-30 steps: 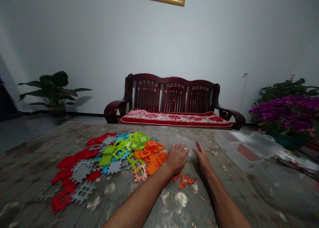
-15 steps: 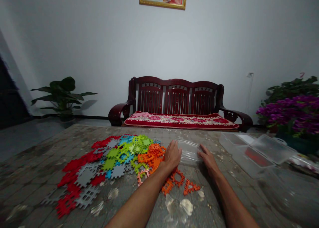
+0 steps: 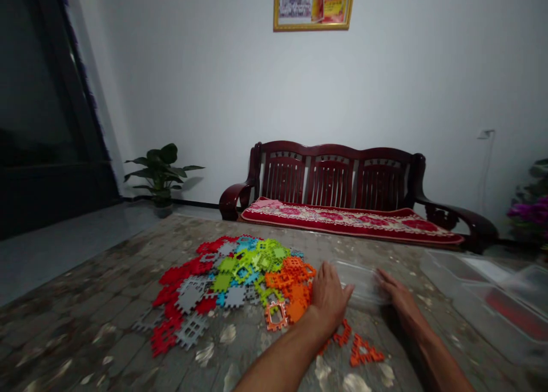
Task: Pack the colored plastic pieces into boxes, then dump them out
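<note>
A clear plastic container (image 3: 359, 282) lies on the table between my two hands, blurred in outline. My left hand (image 3: 330, 295) is at its left end, fingers stretched forward and thumb pointing toward the container. The left hand also borders the orange interlocking pieces (image 3: 296, 292) and covers some of them. At the container's right end is my right hand (image 3: 400, 300), fingers extended, with the fingertips at its edge. Close in front of the hands lies an orange triangular piece (image 3: 363, 351). Farther left, lime green (image 3: 222, 282), grey (image 3: 191, 294) and red pieces (image 3: 165, 336) overlap in a pile.
The patterned table (image 3: 98, 300) spreads widely on both sides. A clear compartment box (image 3: 466, 300) with red contents stands at the right. Beyond the table are a wooden bench (image 3: 327, 178) with a red cover, a potted plant (image 3: 160, 172) and purple flowers (image 3: 531, 210).
My view has turned left and tilted up, so everything sits farther right and lower. My left thumb now stands out more from its fingers. Both hands remain at the container's ends.
</note>
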The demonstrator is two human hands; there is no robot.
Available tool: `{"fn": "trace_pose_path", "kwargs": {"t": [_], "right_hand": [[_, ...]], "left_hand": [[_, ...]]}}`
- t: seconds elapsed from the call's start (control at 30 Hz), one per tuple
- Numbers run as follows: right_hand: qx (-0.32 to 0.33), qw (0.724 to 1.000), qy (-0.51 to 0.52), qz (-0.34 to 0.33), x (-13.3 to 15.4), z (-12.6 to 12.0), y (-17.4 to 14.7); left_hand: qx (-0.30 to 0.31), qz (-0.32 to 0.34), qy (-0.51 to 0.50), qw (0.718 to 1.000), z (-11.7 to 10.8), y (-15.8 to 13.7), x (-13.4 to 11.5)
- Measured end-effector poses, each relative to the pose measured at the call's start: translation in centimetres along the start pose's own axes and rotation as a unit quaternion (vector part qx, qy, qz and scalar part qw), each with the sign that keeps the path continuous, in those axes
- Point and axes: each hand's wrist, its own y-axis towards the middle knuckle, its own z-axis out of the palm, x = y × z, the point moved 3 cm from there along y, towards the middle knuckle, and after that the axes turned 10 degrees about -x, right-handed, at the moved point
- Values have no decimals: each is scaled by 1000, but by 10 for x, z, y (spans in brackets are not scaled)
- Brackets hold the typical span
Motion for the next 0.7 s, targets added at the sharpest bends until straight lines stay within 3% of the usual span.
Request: {"fn": "trace_pose_path", "kwargs": {"t": [0.27,0.37,0.47,0.53,0.63,0.7], "right_hand": [[-13,999,33,35,-5,3,-5],[-40,999,36,0,1,-2,-11],[-88,991,-39,-94,24,-10,-25],[-79,973,-104,-192,46,-9,-40],[-1,904,-214,-370,75,6,-71],[43,849,-284,-444,84,18,-89]], "left_hand": [[49,-5,30,998,-11,1,-3],[55,16,33,998,-20,-1,1],[21,40,35,998,-34,-9,12],[-3,52,29,998,-43,-19,21],[-19,83,13,996,-51,-41,32],[-14,101,5,995,-55,-56,35]]}}
